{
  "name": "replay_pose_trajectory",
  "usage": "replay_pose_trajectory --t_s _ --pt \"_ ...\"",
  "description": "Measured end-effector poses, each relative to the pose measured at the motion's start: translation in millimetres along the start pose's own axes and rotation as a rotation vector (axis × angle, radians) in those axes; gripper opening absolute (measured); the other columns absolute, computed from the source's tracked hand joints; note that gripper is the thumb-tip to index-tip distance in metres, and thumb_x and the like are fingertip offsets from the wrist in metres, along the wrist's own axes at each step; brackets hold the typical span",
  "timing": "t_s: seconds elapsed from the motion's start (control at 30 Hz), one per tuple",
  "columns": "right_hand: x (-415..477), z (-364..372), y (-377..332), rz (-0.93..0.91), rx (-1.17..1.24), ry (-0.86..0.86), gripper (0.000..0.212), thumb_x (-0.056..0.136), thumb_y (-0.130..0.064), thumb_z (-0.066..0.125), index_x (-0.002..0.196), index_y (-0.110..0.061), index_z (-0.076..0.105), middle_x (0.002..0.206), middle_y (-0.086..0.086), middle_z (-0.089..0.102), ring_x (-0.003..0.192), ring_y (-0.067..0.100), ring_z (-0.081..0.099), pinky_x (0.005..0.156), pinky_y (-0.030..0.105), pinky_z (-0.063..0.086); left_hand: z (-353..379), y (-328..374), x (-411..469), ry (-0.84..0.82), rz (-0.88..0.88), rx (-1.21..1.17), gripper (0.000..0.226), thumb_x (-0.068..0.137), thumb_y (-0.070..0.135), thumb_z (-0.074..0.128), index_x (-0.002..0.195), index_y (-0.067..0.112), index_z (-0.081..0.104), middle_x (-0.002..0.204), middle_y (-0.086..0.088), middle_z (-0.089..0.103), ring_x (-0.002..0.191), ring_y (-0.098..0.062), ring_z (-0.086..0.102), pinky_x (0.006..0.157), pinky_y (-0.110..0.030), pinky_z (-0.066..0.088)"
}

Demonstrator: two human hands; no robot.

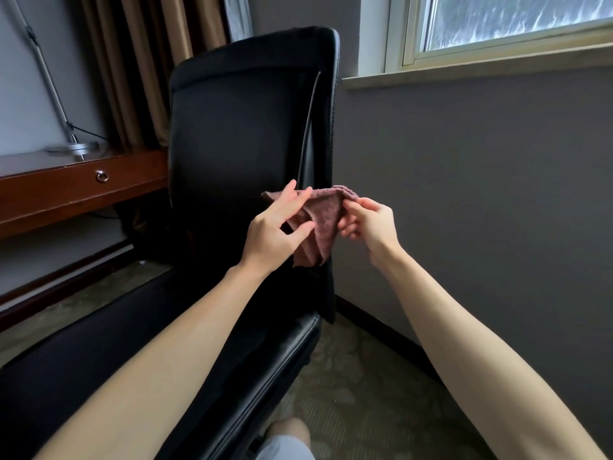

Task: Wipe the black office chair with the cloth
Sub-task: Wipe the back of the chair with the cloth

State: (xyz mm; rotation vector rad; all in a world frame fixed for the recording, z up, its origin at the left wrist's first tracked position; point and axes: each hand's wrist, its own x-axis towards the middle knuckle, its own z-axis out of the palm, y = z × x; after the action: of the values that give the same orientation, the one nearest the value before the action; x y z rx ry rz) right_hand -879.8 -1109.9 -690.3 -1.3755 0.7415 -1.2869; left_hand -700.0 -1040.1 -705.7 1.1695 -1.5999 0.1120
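One cloth (323, 220) is pinched by the right hand (368, 224) and touched by the straight-fingered left hand (275, 230), just before the chair (238, 127)'s upright back.

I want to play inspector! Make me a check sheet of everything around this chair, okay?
Surface: wooden desk at left, ring pull on its front.
Job's things: black office chair, backrest upright; mauve cloth held in front of its right edge.
Clutter: lamp base on the desk.
Grippers: left hand touches cloth with straight fingers; right hand pinches its top edge.
Cables: thin black cable by the lamp base.
Surroundings: brown curtain, window, grey wall, patterned carpet.
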Motion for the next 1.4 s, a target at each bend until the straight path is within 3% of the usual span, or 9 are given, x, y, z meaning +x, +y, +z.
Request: replay_pose_trajectory --t_s 0.1,0.27,0.4,0.47,0.63,0.83,0.97,1.1,1.4 --pt "5.6 -13.5 11.4 0.051 0.039 0.108 0.015 0.098 -0.014 0.054 0.084 -0.012 0.061 0.061 0.006 0.066 0.045 0.010 0.059 0.045 0.020 0.044 -5.1 -7.6 2.8 0.099 0.026 0.035 0.054 0.084 0.025 0.072 0.136 0.023 0.060 0.151 -0.001 0.048 0.136 -0.007 0.048 0.107 -0.040 0.047" --pt "13.4 -24.8 37.3 0.023 0.072 0.215 0.015 0.096 -0.014 0.055 0.082 -0.015 0.062 0.069 0.007 0.062 0.058 0.014 0.058 0.054 0.027 0.048 -5.1 -15.3 5.9 0.063 -0.137 0.142 0.058 0.090 0.032 0.070 0.144 0.035 0.050 0.160 0.010 0.031 0.143 -0.005 0.036 0.110 -0.018 0.029" --pt "8.7 -17.3 54.0 0.074 0.206 0.094 0.020 0.094 -0.022 0.056 0.100 -0.004 0.063 0.095 0.028 0.067 0.083 0.046 0.066 0.051 0.028 0.041 3.7 -20.2 12.0 -0.129 -0.289 0.203 0.083 0.092 0.051 0.062 0.155 0.046 0.008 0.166 0.010 -0.013 0.153 -0.013 -0.006 0.121 -0.043 0.018" --pt "7.4 -11.5 61.5 0.055 0.248 0.069 0.017 0.096 -0.018 0.056 0.101 -0.004 0.064 0.099 0.029 0.067 0.083 0.039 0.069 0.064 0.033 0.047 8.7 -22.6 13.1 -0.163 -0.336 0.200 0.086 0.092 0.057 0.057 0.153 0.051 -0.005 0.165 0.007 -0.020 0.152 -0.016 -0.015 0.122 -0.053 0.013" --pt "5.0 6.4 73.1 0.050 0.265 0.025 0.007 0.096 -0.006 0.057 0.094 -0.010 0.064 0.082 0.004 0.066 0.072 0.010 0.066 0.069 0.025 0.055 19.3 -26.4 6.8 -0.154 -0.361 0.089 0.086 0.095 0.053 0.055 0.152 0.051 -0.009 0.165 0.007 -0.019 0.151 -0.013 -0.018 0.118 -0.042 0.010" --pt "10.6 20.6 97.6 0.054 0.355 0.029 0.007 0.090 -0.019 0.069 0.090 -0.018 0.062 0.089 -0.003 0.068 0.086 0.015 0.063 0.088 0.040 0.047 19.3 -35.0 7.3 -0.163 -0.335 0.081 0.085 0.095 0.054 0.054 0.153 0.050 -0.008 0.165 0.008 -0.017 0.152 -0.011 -0.015 0.116 -0.039 0.015" --pt "1.9 25.5 118.3 -0.008 0.323 -0.016 0.037 0.095 -0.030 0.063 0.131 -0.026 0.058 0.127 -0.001 0.066 0.116 0.022 0.060 0.084 0.029 0.055 21.4 -38.7 6.2 -0.161 -0.329 0.082 0.085 0.094 0.054 0.054 0.152 0.052 -0.008 0.165 0.009 -0.016 0.152 -0.011 -0.013 0.119 -0.043 0.017" --pt "-18.2 21.5 159.4 0.062 0.271 -0.050 0.046 0.098 -0.036 0.058 0.143 -0.029 0.049 0.144 -0.003 0.053 0.132 0.015 0.051 0.113 0.044 0.039 22.3 -43.2 4.5 -0.157 -0.311 0.095 0.084 0.096 0.051 0.054 0.152 0.050 -0.009 0.165 0.009 -0.016 0.151 -0.010 -0.016 0.118 -0.043 0.015" --pt "1.5 35.2 118.4 0.009 0.286 0.086 0.036 0.099 -0.026 0.058 0.131 -0.010 0.062 0.109 -0.013 0.069 0.101 -0.003 0.062 0.094 0.018 0.048 19.0 -42.2 5.6 -0.185 -0.310 0.104 0.084 0.096 0.052 0.053 0.152 0.051 -0.010 0.165 0.011 -0.018 0.151 -0.010 -0.017 0.115 -0.040 0.015"
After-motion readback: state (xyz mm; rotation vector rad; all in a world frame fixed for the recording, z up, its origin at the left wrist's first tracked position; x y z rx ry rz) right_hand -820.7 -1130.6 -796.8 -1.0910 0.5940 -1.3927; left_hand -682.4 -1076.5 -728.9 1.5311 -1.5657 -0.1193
